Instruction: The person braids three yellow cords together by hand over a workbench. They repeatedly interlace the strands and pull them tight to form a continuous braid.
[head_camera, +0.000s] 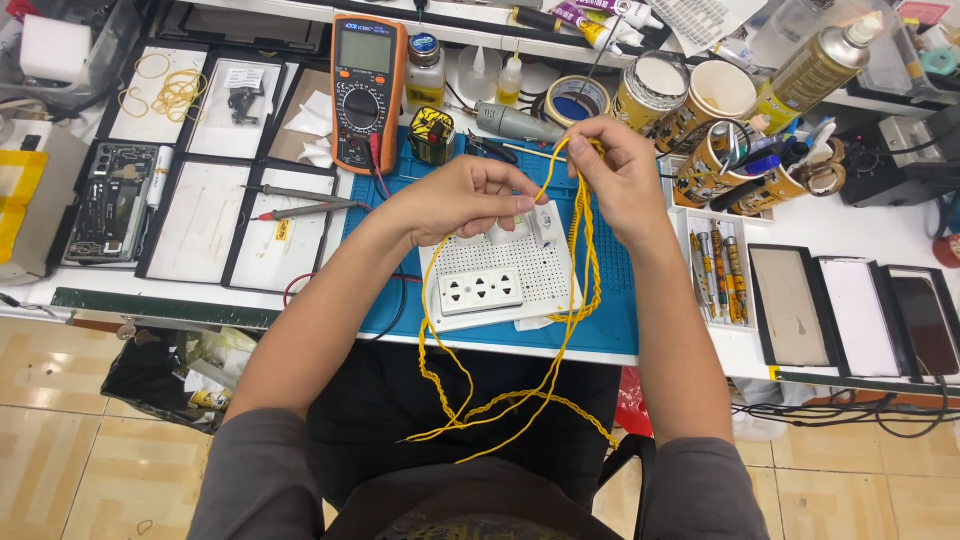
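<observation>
Two hands meet above a blue work mat (615, 300), both closed on a long yellow twisted wire (585, 255). The right hand (620, 175) pinches the wire's upper end at about 12 o'clock of the mat, fingers curled tight around it; the left hand (465, 195), at 10 o'clock from the mat's middle, is also curled shut, gripping a strand between thumb and fingertips. From the right hand the wire runs with its long axis from 12 toward 6 o'clock, crossing a white perforated board (490, 262) that carries a white socket strip (481, 292), then drops past the bench's near edge and loops in front of the person's lap, its loose ends pointing toward 7 and 5 o'clock. An orange multimeter (367, 90) stands at 11 o'clock, just beyond the left hand, with its probes (300, 200) lying to 9 o'clock. Printed cans and cups (700, 110) holding tools crowd the 1 to 2 o'clock side, close to the right hand. Dark-rimmed trays (200, 215) line the bench toward 9 o'clock and more trays (860, 310) toward 3 o'clock. The freest room lies toward 6 o'clock, off the bench edge, where the wire hangs.
</observation>
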